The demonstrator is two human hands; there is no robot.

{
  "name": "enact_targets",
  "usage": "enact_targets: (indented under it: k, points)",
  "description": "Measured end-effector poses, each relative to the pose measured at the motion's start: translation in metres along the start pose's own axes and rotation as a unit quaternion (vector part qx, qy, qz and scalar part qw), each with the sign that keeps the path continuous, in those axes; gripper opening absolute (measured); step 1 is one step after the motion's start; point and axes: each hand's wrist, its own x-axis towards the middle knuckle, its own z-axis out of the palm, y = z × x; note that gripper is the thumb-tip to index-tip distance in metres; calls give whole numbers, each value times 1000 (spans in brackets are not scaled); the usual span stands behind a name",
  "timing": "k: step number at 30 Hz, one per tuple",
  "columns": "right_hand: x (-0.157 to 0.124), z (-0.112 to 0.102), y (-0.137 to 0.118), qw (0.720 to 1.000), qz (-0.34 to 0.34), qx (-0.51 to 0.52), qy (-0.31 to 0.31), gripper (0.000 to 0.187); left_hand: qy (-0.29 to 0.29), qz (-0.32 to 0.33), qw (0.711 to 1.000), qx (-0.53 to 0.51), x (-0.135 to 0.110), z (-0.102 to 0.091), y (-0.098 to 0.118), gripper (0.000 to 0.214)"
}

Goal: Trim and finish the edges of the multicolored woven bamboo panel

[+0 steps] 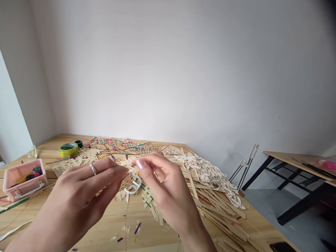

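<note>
Above the middle of the table, my left hand (86,185), with a ring on one finger, is closed in a pinch. A thin red thread (126,220) hangs down from its fingertips towards the table's front. My right hand (168,189) is pinched too, thumb and forefinger together just right of the left fingertips; whatever lies between them is too small to make out. Below and behind the hands lies a pair of scissors (134,185) with pale handles. A woven piece with green and yellow strips (148,197) lies partly behind my right hand.
A pink plastic basket (15,175) with thread spools stands at left, near a roll of yellow tape (68,150). Bamboo strips (223,213) and a heap of white cord (207,171) cover the right side. A phone (282,246) lies at the front right edge.
</note>
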Motion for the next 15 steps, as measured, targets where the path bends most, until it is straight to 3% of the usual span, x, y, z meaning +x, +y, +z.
enact_targets:
  k: [3,9,15]
  points:
    - [3,-3,5,996,52,45,-65,22,-25,3,999,-27,-1,3,-2,25]
    - [8,-5,13,981,110,117,-113,23,-65,-12,996,-65,-7,9,-6,23]
    - [11,0,19,965,139,201,-98,19,-101,-14,991,-83,-8,10,-8,25]
